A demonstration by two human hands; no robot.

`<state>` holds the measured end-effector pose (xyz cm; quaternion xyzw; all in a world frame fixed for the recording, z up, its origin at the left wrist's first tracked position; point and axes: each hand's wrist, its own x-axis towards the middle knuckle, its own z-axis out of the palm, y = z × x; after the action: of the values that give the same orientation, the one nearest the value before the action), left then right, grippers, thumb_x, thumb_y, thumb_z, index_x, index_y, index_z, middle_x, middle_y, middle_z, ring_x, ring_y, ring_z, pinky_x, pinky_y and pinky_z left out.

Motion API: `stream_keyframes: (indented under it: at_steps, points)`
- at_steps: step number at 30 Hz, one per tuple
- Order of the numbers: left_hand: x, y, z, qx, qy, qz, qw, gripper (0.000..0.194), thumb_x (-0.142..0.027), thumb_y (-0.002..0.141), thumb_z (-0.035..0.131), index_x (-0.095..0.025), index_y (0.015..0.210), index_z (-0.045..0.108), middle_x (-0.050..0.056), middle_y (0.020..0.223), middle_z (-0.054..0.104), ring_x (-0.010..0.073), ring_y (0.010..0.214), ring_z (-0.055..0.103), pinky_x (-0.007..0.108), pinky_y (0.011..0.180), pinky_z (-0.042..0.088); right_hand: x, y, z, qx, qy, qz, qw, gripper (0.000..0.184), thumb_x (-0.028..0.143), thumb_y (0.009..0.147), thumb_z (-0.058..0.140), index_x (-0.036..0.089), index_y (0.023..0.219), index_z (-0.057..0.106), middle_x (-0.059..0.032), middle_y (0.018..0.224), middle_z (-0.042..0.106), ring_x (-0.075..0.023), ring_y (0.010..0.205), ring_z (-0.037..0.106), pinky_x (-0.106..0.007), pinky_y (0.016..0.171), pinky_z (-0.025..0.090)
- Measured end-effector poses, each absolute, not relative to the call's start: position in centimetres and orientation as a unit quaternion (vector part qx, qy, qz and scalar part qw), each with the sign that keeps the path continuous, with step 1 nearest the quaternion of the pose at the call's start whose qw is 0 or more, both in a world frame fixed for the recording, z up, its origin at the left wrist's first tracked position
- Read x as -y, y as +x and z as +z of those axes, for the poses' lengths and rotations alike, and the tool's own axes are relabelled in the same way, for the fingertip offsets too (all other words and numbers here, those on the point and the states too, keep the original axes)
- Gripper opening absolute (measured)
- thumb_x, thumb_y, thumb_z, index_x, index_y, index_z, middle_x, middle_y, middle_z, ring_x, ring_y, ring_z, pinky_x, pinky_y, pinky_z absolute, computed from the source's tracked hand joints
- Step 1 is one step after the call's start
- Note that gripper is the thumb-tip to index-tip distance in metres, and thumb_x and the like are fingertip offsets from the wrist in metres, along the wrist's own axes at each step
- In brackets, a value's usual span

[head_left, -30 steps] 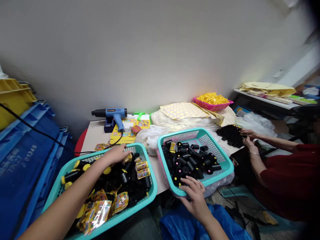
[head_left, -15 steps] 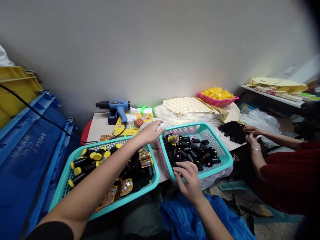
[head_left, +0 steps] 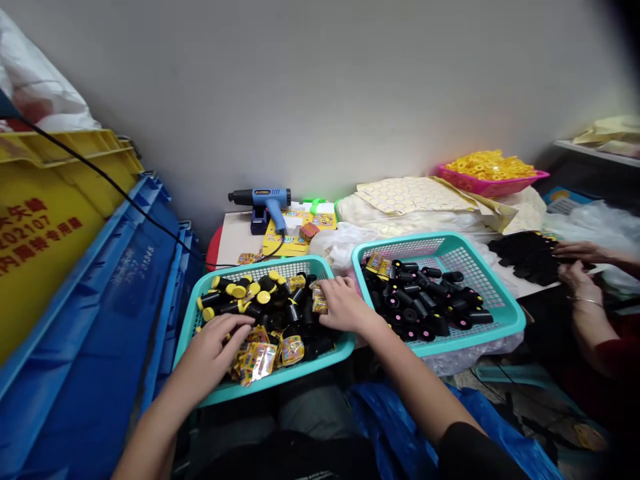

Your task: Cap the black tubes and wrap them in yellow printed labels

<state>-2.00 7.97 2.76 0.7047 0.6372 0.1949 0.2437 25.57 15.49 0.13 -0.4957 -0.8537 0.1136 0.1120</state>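
Two teal baskets sit side by side in front of me. The left basket [head_left: 260, 266] holds black tubes with yellow caps, yellow printed wrappers and some labelled tubes. The right basket [head_left: 503, 312] holds black tubes with pink ends. My left hand [head_left: 214, 345] lies over the wrappers at the left basket's near side, fingers stretched out. My right hand [head_left: 341, 305] is inside the same basket at its right end, fingers curled round a labelled tube [head_left: 320, 304].
Stacked blue crates [head_left: 100, 320] and a yellow crate [head_left: 50, 207] stand close on my left, with a black cable across them. A blue heat gun [head_left: 265, 199], sticker sheets [head_left: 410, 193] and a pink basket [head_left: 493, 185] lie at the back. Another person's hands [head_left: 576, 265] work a black pile [head_left: 525, 253] at right.
My view swung left. My right hand moved from the right basket's near rim into the left basket. My left hand drew back from the right basket's far corner to the wrappers.
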Motion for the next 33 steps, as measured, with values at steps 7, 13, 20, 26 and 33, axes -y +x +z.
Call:
stream_keyframes:
  at_steps: [7,13,20,26,33]
  points:
    - [-7.1,-2.9,-1.7,-0.623,0.732,0.224,0.158,0.036,-0.043,0.083,0.05,-0.023,0.109,0.064,0.009,0.115,0.066,0.0297,0.111,0.052,0.043,0.097,0.039,-14.5,33.3,3.8,0.684,-0.695,-0.073,0.209,0.061,0.038,0.074,0.06,0.012,0.127,0.044,-0.0201,0.12,0.054,-0.0385,0.11,0.046,-0.054,0.093,0.03]
    - [-8.4,-2.1,-1.3,-0.619,0.703,0.273,0.22,0.02,-0.037,0.078,0.054,-0.022,0.069,0.064,0.005,0.084,0.069,0.0258,0.089,0.061,0.037,0.078,0.046,-14.4,31.4,3.2,0.703,-0.664,-0.063,0.248,0.049,0.041,0.083,0.055,0.015,0.124,0.053,-0.019,0.124,0.056,-0.0364,0.114,0.049,-0.054,0.092,0.037]
    - [-7.2,-3.6,-0.5,-0.663,0.543,0.373,0.356,0.046,-0.046,0.075,0.058,-0.022,0.114,0.052,-0.001,0.07,0.072,0.0209,0.072,0.068,0.032,0.071,0.049,-13.8,20.2,0.1,0.819,-0.535,0.141,0.156,0.019,0.038,0.086,0.056,0.024,0.095,0.065,-0.0107,0.086,0.069,-0.0278,0.085,0.063,-0.04,0.074,0.047]
    - [-6.3,-4.8,-0.9,-0.652,0.479,0.457,0.369,0.033,-0.049,0.069,0.065,-0.018,0.08,0.065,0.007,0.086,0.074,0.0223,0.08,0.069,0.03,0.07,0.054,-14.9,17.7,0.1,0.848,-0.516,0.1,0.076,0.026,0.036,0.092,0.048,0.016,0.102,0.059,-0.014,0.096,0.066,-0.0294,0.095,0.057,-0.04,0.077,0.044]
    - [-6.3,-4.2,-1.1,-0.651,0.391,0.521,0.389,0.041,-0.045,0.059,0.076,-0.016,0.087,0.069,0.008,0.083,0.076,0.0248,0.081,0.072,0.033,0.072,0.058,-18.8,17.7,0.0,0.902,-0.413,0.119,0.041,0.042,-0.004,0.075,0.053,0.023,0.105,0.065,-0.0051,0.095,0.067,-0.0225,0.096,0.054,-0.034,0.083,0.04]
